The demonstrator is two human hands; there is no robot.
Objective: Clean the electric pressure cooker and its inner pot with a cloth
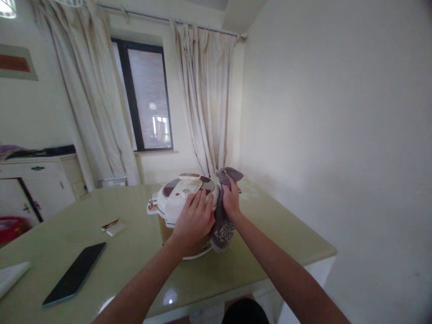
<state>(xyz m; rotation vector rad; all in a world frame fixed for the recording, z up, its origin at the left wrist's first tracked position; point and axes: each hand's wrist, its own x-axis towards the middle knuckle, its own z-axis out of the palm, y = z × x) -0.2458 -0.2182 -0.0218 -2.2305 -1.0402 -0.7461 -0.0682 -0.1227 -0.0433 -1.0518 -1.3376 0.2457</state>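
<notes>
A white electric pressure cooker (173,211) with a dark-and-white lid and a raised handle stands upright on the green table. My left hand (195,213) rests on the front right of the lid, its fingers stretched out and lying on the surface. On the cooker's right side, my right hand (231,198) grips a greyish-purple patterned towel (223,231). The towel hangs down along the cooker's side, and part of it sticks out above the hand. My left hand and forearm hide part of the cooker's body.
The glossy green table (135,252) also holds a dark tablet (76,273), a small white packet (115,228) and a white object (13,274) at the left edge. A bare wall (330,135) borders the right. Behind are curtains (205,90) and a white cabinet (47,180).
</notes>
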